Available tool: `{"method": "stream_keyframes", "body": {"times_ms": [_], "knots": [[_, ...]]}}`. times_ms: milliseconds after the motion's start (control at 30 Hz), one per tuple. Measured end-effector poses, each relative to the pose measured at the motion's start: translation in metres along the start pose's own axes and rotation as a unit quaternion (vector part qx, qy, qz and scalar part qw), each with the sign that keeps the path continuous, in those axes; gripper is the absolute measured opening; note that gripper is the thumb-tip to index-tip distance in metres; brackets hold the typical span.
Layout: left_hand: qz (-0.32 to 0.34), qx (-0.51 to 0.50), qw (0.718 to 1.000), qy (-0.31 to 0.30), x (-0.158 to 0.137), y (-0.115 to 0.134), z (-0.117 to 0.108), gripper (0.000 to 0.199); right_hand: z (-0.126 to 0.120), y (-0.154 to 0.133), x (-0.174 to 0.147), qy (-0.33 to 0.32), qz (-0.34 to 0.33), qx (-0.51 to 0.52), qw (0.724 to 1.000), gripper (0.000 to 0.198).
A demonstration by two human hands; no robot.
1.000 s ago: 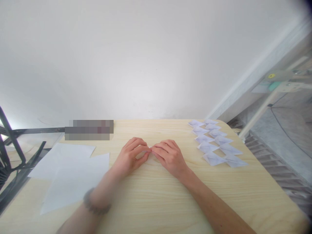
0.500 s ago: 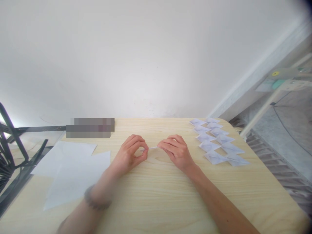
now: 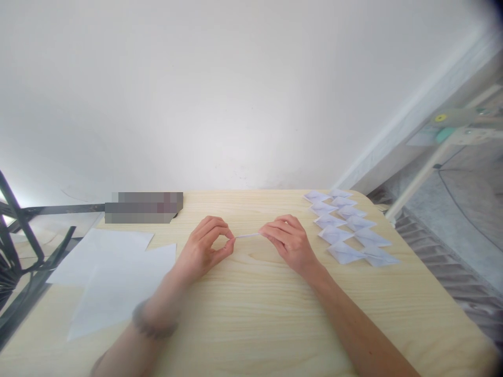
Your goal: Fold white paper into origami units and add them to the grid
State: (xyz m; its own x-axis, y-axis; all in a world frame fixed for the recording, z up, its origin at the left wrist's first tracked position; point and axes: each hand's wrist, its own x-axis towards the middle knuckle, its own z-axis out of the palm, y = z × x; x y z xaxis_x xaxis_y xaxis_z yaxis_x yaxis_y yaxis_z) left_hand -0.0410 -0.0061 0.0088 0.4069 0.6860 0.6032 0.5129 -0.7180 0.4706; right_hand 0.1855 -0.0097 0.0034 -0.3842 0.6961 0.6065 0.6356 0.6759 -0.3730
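- The thin piece of paper [image 3: 247, 235] is left of the folded papers [image 3: 335, 234], well apart from them, stretched between two hands. It shows as a pale line; whether it is a narrow strip or a wider piece seen edge-on, I cannot tell.
- The left hand [image 3: 206, 243], the farther one from the folded papers, pinches one end of that piece between thumb and forefinger, which curve into a ring.
- The right hand [image 3: 288, 241], nearer the folded papers and just left of them, grips the other end with its fingertips, the fingers bunched together.
- A dark bracelet [image 3: 155, 319] circles the left wrist, well to the left of the folded papers and closer to the viewer.
- The folded papers are white and pointed, lying in two columns on the wooden surface [image 3: 251, 319].
- Flat white sheets [image 3: 118, 272] overlap on the far left of the folded papers.
- Behind the folded papers rises a pale wall [image 3: 236, 94].
- A black metal frame [image 3: 19, 246] stands farthest left of the folded papers; a white pole [image 3: 416, 180] slants to their right.
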Motion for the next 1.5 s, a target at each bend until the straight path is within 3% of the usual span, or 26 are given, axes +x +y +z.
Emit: {"method": "stream_keyframes", "body": {"times_ms": [333,467,733,1167,1500], "knots": [[-0.025,0.049,0.998,0.014,0.001,0.0,-0.001,0.009,0.003,-0.005,0.0,0.009,0.008,-0.008,1.0,0.016],[-0.008,0.046,0.999,-0.018,0.002,0.004,0.001,0.02,0.009,-0.012,0.001,-0.007,0.0,-0.004,1.0,0.015],[0.028,0.015,0.998,-0.048,0.001,0.006,0.007,0.007,0.018,-0.023,0.001,-0.01,0.004,0.032,0.999,0.011],[0.026,-0.01,0.997,-0.067,0.001,0.005,0.004,0.009,0.009,-0.017,0.001,-0.043,0.021,0.11,0.993,0.005],[0.03,-0.004,0.997,-0.066,0.001,0.005,0.005,0.009,0.009,-0.019,0.002,-0.05,0.015,0.079,0.996,0.006]]}}
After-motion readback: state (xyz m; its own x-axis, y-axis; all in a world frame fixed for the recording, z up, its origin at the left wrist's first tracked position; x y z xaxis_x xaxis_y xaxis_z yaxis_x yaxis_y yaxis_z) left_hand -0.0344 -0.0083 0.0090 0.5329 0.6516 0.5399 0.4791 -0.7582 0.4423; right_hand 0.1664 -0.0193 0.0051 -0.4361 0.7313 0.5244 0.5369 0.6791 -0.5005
